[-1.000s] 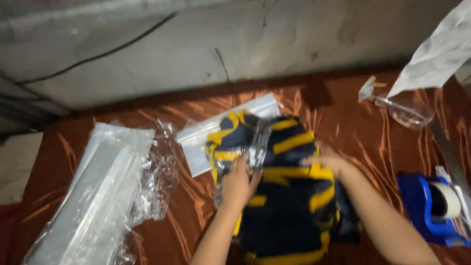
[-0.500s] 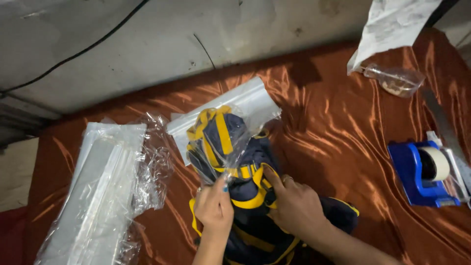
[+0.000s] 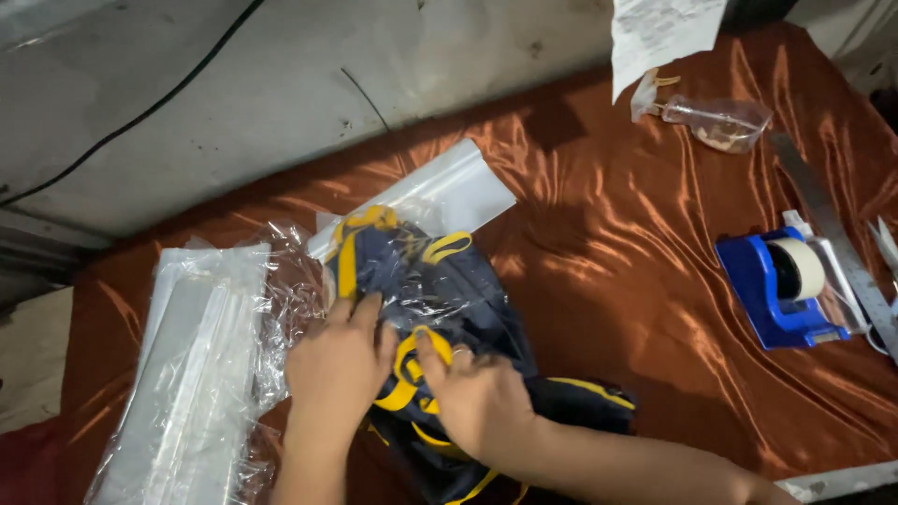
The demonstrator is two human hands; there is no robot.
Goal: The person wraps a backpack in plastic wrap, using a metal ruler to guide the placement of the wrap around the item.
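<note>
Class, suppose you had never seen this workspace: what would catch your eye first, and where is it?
First, the navy and yellow garment at the centre, partly inside a clear plastic bag, with the left hand and right hand pressing on it. All of it lies on a shiny rust-coloured cloth. Next, the blue tape dispenser at the right and the stack of clear bags at the left.

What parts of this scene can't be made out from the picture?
Head view only:
- Garment: lower part hidden under the left hand and right hand; bottom edge cuts it off.
- Paper sheet: top edge cuts it off.
- Small bag: contents too small.
- Ruler: markings blurred.
</note>
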